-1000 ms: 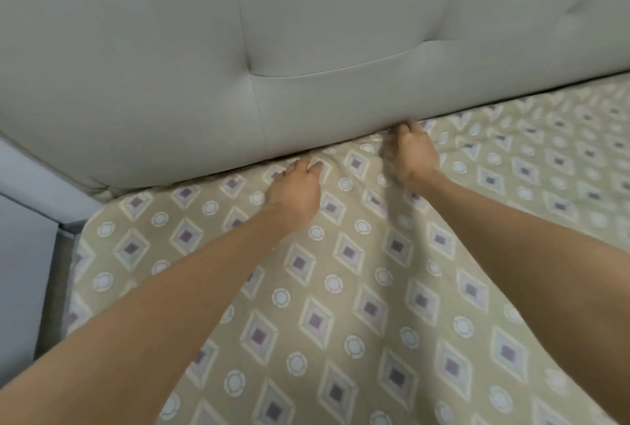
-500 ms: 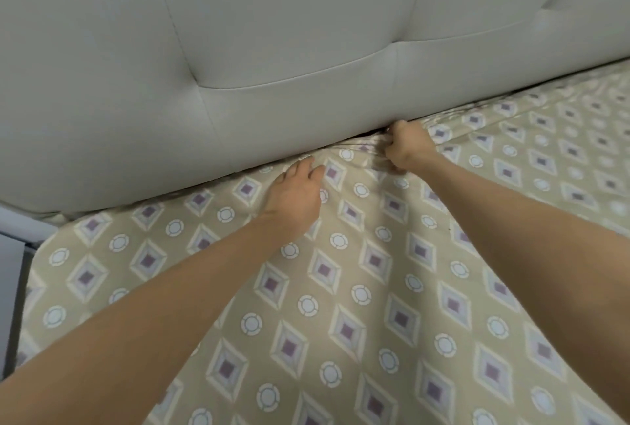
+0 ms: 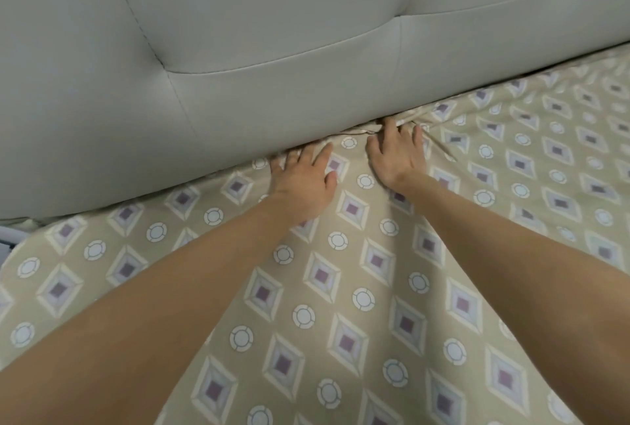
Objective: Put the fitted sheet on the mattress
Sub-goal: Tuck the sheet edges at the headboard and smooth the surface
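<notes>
A beige fitted sheet (image 3: pixel 341 288) with purple diamonds and white circles covers the mattress, whose own surface is hidden beneath it. My left hand (image 3: pixel 303 182) lies flat on the sheet with its fingers spread, fingertips at the gap under the headboard. My right hand (image 3: pixel 395 155) rests just to its right, fingers apart and pressing bunched sheet fabric into the same gap. The sheet is wrinkled where my right fingertips meet the headboard.
A padded pale grey headboard (image 3: pixel 272 32) fills the upper part of the view and stands right against the sheet's far edge. At the far left the sheet's corner (image 3: pixel 20 244) curves down over the bed's side.
My right hand has opened from a closed grip on the sheet's edge to spread fingers pushing at the gap. My left hand has slid closer to the headboard. The view has shifted right.
</notes>
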{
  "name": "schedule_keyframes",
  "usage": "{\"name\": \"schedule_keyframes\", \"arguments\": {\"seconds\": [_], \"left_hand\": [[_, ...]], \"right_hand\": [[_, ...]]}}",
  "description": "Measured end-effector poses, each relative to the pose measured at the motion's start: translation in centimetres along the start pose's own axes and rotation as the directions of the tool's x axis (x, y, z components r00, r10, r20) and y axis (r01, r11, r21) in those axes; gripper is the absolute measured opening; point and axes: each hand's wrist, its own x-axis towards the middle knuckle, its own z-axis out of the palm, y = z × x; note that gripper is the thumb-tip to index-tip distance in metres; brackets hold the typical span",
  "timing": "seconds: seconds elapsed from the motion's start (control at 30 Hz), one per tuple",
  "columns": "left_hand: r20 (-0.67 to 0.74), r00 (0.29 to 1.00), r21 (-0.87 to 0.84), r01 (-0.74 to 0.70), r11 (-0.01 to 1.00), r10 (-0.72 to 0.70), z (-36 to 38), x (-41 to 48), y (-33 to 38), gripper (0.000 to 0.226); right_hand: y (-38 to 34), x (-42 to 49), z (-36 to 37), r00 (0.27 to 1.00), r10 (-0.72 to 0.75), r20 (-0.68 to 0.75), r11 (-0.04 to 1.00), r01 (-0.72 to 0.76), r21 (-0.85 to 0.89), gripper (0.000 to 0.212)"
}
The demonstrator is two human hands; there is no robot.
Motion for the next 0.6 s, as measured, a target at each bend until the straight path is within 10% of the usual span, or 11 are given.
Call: {"name": "schedule_keyframes", "arguments": {"seconds": [0.27,0.6], "left_hand": [[-0.118,0.993,0.214,0.04,0.976,-0.015,0.8,0.7,1.3,0.062],[0.082,0.994,0.154,0.065,0.986,-0.078,-0.5,2.3,2.0,0.065]], "right_hand": [[0.4,2.8,0.3,0.996,-0.084,0.042,0.965,0.091,-0.246,0.048],[-0.1,5.9,-1.1,0.942,-0.002,0.335,0.952,0.104,-0.289,0.056]]}}
